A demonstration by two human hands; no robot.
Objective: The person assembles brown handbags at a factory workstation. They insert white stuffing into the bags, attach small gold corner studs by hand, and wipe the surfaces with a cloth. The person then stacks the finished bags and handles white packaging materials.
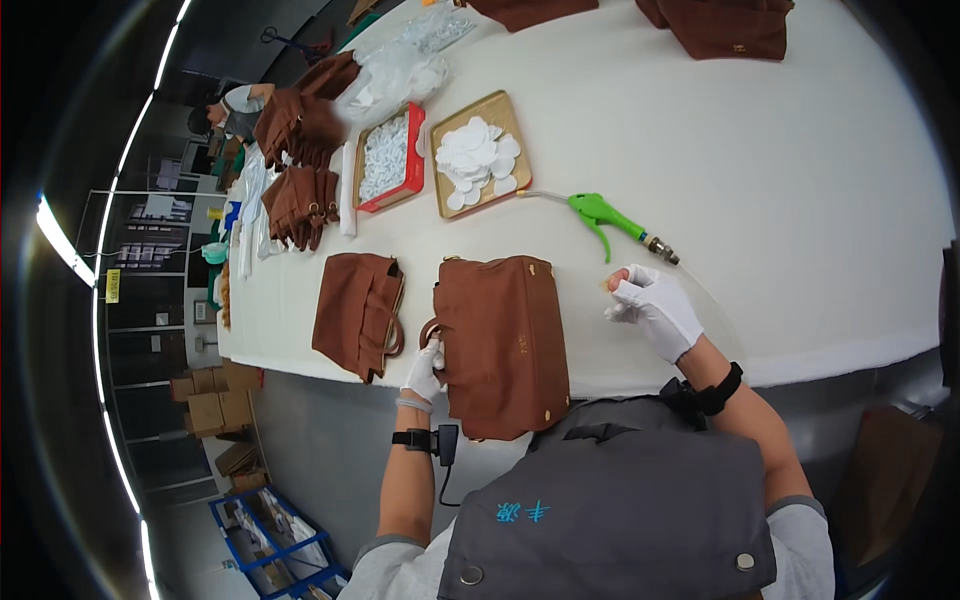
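- At the near edge of the white table [800, 220], the large brown bag [500, 340] lies with its lower end reaching past the rim toward the grey apron [610, 510].
- The left hand [424, 372], gloved in white, is at the bag's left side, just beyond the table edge; its fingers curl closed around the handle [428, 328], partly hidden by the bag.
- The right hand [655, 310] is held apart from the bag, near the edge, fingers bent inward, with thumb and forefinger close together; I cannot tell whether they pinch anything small.
- Between the bag and the right hand lies a strip of bare tabletop; a wider stretch opens rightward from the green air gun [600, 213].
- Left of the large bag, a smaller brown bag [352, 310] sits close to the edge, leaving a narrow gap.
- Farther back, the gold-coloured tray [500, 110] of white discs [475, 155] stands just beside the red box [414, 165] of small white pieces [385, 155], the air gun's nozzle tip near the tray's corner.
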